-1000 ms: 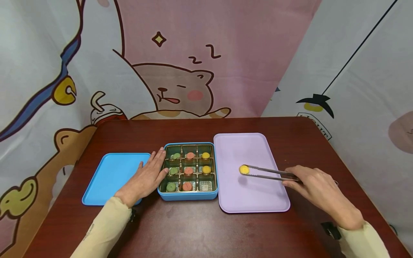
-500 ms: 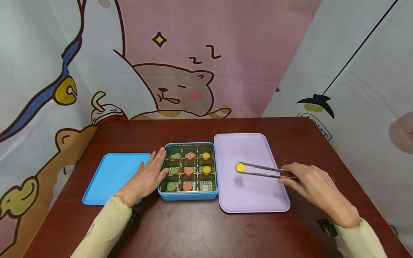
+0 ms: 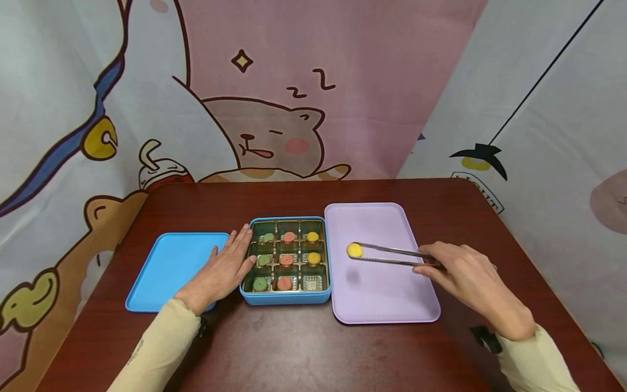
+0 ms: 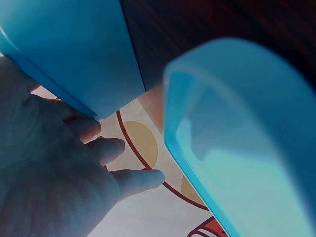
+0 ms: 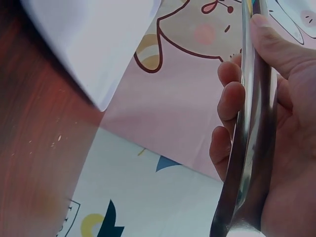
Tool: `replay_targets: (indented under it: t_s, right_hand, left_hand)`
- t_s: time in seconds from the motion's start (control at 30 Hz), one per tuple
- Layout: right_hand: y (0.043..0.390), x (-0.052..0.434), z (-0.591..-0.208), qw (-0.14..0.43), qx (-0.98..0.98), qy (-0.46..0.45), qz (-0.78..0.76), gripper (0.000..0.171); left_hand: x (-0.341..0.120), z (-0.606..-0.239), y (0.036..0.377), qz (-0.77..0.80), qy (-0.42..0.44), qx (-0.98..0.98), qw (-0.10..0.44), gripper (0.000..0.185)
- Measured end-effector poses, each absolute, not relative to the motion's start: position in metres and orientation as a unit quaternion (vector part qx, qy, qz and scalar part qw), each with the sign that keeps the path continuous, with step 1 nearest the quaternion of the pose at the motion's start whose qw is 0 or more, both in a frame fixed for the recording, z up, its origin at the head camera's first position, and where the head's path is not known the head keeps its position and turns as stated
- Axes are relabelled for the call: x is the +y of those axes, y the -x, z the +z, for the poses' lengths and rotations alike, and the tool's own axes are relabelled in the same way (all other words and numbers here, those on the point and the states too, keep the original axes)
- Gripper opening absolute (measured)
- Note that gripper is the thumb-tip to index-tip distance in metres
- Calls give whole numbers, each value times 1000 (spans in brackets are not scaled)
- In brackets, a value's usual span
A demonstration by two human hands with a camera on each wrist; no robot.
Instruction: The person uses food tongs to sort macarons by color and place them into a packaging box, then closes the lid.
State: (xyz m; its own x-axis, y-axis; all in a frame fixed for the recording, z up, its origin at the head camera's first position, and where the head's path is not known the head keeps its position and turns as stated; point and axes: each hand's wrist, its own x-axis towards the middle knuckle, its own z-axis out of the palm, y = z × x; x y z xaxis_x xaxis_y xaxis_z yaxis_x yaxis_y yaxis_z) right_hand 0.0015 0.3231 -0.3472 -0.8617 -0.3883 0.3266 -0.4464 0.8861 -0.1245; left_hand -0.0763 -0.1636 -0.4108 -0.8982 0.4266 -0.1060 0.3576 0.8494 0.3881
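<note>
In the head view my right hand (image 3: 465,277) grips metal tongs (image 3: 392,261), whose tips pinch a round yellow ball-shaped piece (image 3: 355,250) above the purple tray. The right wrist view shows fingers and thumb wrapped round the tongs' handle (image 5: 252,138). My left hand (image 3: 217,272), fingers straight, rests along the left side of a blue box (image 3: 286,298). Inside the box is a gold divided insert with green pieces (image 3: 260,283) on the left, pink pieces (image 3: 284,283) in the middle and yellow pieces (image 3: 314,257) on the right. The front right compartment (image 3: 313,281) holds nothing.
Right of the box lies the purple tray (image 3: 387,305), close against it. A blue lid (image 3: 171,267) lies at the left, partly beneath my left forearm in this view. The brown table (image 3: 303,348) ends at a cartoon-printed curtain (image 3: 382,98).
My right hand has moved left with the tongs and the yellow piece, across the purple tray toward the box. The left hand and the box have stayed in place.
</note>
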Motion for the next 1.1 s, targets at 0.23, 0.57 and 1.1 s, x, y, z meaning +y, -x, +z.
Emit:
replay_targets:
  t_s: [0.23,0.57,1.1]
  right_hand:
    - [2,317,-344,165,-955,-229,93,34]
    - [8,308,-339,179,-947,-246,103,33]
    - [14,291,-335,183,-942,-259,114,44]
  left_hand:
    - [-164,-412,77,185,-205,956,95,69]
    - [-164,-411,77,183,-204,957,98,70]
    - [-164,-411,77,182,-205,957,96,68]
